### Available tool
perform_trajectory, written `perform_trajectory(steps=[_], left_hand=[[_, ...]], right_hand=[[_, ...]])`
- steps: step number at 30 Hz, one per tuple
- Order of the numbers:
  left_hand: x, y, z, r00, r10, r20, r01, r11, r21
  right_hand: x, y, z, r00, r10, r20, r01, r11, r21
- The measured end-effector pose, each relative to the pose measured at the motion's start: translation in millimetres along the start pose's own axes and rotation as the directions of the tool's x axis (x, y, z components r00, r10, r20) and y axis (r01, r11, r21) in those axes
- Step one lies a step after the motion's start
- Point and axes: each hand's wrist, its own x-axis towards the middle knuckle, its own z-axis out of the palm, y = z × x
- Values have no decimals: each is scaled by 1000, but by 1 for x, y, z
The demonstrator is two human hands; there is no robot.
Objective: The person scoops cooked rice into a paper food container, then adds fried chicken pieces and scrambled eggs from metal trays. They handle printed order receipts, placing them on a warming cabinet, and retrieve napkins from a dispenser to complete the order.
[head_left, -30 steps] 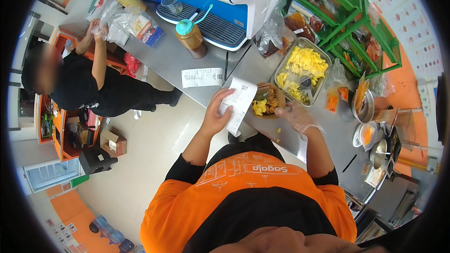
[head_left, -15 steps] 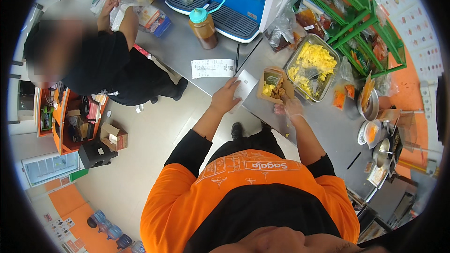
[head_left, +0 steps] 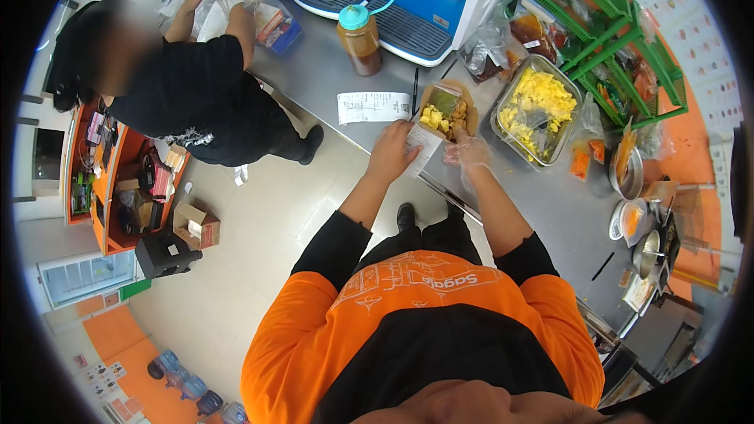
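My left hand [head_left: 390,154] grips a slip of white paper [head_left: 424,147], which tilts over the counter's front edge. In a clear plastic glove, my right hand [head_left: 470,154] holds the near side of an open brown paper food box [head_left: 471,118]. Inside it are yellow scrambled egg [head_left: 434,117], brown pieces of food and something green at the back. The slip's edge comes close to the box. To the right of the box stands a metal tray [head_left: 498,129] of scrambled egg. A long printed receipt [head_left: 373,107] lies flat at the left, beside a black pen [head_left: 415,90].
A sauce bottle [head_left: 362,47] with a turquoise lid stands before the blue drink machine [head_left: 424,20]. Green baskets [head_left: 605,47] with packets rise at the back right. Metal bowls [head_left: 627,177] sit farther right. A co-worker in black [head_left: 196,94] stands at the left.
The food box has moved left and away from me along with my right hand, nearer the receipt. The slip in my left hand has turned and now shows print. The co-worker has shifted slightly.
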Motion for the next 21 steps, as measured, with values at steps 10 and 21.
perform_trajectory(steps=[10,21], left_hand=[[-254,-101,27,742,-322,589,311,942,124],[-128,50,207,245,-33,969,-242,966,94]], right_hand=[[-154,87,-128,801,-45,596,-100,973,208],[-292,286,-231,996,-57,-66,85,812,578]])
